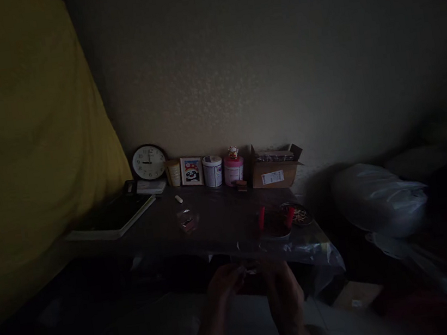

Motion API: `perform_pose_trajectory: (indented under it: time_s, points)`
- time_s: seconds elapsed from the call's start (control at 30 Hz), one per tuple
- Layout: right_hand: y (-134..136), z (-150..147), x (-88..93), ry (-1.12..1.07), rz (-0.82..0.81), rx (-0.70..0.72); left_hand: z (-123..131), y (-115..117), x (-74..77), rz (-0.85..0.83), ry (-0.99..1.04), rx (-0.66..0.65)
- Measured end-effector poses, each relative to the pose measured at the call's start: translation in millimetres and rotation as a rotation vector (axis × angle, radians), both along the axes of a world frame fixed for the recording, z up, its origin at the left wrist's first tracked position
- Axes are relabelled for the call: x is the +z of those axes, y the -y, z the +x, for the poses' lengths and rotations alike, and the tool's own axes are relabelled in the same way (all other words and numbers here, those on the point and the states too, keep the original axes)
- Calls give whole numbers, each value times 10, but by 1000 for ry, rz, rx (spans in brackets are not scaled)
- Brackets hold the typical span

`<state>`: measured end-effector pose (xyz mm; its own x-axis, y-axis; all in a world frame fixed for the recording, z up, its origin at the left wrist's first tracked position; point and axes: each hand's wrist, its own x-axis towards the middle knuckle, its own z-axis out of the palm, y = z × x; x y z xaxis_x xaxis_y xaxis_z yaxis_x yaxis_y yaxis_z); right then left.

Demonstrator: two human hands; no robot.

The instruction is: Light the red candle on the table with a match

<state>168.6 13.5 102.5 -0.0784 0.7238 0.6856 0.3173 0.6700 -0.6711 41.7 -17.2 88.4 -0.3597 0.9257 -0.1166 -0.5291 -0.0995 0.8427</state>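
Observation:
My left hand [224,282] and my right hand [284,297] are held close together, low in view, just in front of the table's near edge. Between them is a small pale glinting object [250,270], too dark and blurred to identify. I cannot tell if either hand grips it. Beyond my hands, on the plastic-covered table [214,218], lie a red-handled tool [275,221] and a round dish of small bits [299,214]. A small clear bag [187,220] lies further left.
A clock [149,162], a panda picture [191,171], jars and a cardboard box [275,169] line the wall at the table's back. A dark book [112,218] lies at left. A yellow cloth [27,149] hangs left, and a white plastic bag [380,199] sits right.

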Motion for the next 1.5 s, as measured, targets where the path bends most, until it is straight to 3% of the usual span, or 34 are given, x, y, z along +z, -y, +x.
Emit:
perform_pose_trajectory:
  time_s: [0.07, 0.17, 0.33, 0.5, 0.7, 0.9, 1.27, 1.5]
  points:
    - [-15, 15, -37, 52, 37, 42, -1, -30, 6, -51, 8, 20]
    - [-166, 18, -168, 176, 46, 88, 4, 18, 69, 44, 21, 8]
    - [-464, 90, -277, 85, -7, -115, -70, 124, 60, 59, 20, -10]
    - [-555, 181, -205, 25, -18, -174, -262, 95, -137, 4, 70, 88]
    - [-654, 222, -189, -96, -15, -229, -577, 126, -299, -43, 61, 110]
    - [-665, 258, -53, -182, -109, -218, -809, 133, -510, -45, 108, 81]
    - [-724, 242, 90, -178, -97, -233, -875, 189, -603, -50, 34, 111]
    - [-763, 235, 162, -127, -62, -220, -879, 244, -651, -21, 43, 66]
